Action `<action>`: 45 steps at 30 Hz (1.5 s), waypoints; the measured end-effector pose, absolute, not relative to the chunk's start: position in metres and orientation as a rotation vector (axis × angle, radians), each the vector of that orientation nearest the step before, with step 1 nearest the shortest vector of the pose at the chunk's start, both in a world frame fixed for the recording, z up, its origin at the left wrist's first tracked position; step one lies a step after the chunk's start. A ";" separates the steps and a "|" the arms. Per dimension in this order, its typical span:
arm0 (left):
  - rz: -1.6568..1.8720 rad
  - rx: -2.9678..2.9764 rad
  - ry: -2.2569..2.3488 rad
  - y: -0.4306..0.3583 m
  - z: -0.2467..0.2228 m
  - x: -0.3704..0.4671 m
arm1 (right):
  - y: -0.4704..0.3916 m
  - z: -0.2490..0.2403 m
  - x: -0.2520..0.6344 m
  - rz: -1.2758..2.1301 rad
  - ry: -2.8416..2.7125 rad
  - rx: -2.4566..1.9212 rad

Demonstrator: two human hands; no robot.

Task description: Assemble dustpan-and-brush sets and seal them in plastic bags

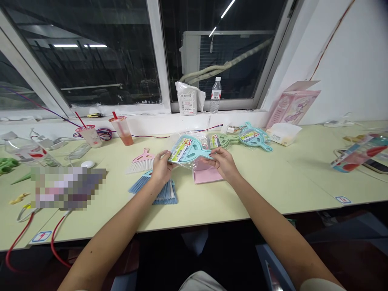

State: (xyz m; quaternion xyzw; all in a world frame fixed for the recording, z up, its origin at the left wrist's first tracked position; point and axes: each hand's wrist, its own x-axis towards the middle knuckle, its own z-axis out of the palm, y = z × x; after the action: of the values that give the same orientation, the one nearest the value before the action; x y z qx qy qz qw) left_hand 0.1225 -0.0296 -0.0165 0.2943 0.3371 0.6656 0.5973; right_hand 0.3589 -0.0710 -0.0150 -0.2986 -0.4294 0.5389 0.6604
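Note:
A light-blue mini dustpan and brush set in clear plastic wrap, with a printed label, is held level above the table between my two hands. My left hand pinches its wide brush end, while my right hand grips its handle end. Under it lies a pink dustpan, partly hidden. Loose on the table near my left wrist are a pink hand brush and brushes with blue bristles, partly covered by my forearm. Behind, a green wrapped set and another blue wrapped set lie side by side.
Drink cups with red straws and a large bottle stand at left. On the sill are a white packet and a water bottle. A tissue pack and a pink box stand at back right.

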 end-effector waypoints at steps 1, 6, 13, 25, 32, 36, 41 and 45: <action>1.561 0.673 0.802 -0.026 -0.016 0.120 | -0.071 -0.014 0.360 1.220 -0.980 -0.679; 1.610 0.687 0.887 -0.016 -0.010 0.109 | -0.073 -0.011 0.365 1.247 -1.012 -0.716; 1.554 0.747 1.022 -0.002 -0.004 0.094 | -0.073 -0.011 0.373 1.342 -1.244 -0.909; 1.131 1.179 0.955 -0.020 0.015 0.130 | -0.067 -0.011 0.374 1.412 -1.007 -0.845; 1.267 1.208 0.829 -0.024 0.001 0.126 | -0.068 -0.016 0.367 1.267 -1.045 -0.887; 1.312 1.181 0.850 -0.026 -0.001 0.122 | -0.066 -0.017 0.368 1.191 -1.028 -0.923; 1.298 1.253 0.875 -0.033 0.004 0.124 | -0.062 -0.021 0.369 1.165 -0.978 -0.856; 1.309 1.306 0.873 -0.039 0.005 0.127 | -0.059 -0.027 0.365 1.060 -0.991 -0.884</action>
State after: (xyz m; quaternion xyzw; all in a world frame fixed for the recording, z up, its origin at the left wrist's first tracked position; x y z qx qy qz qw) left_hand 0.1268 -0.0387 0.0048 0.5452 0.3642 0.5462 0.5214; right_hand 0.3647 -0.0589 -0.0266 -0.3908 -0.4379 0.4683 0.6604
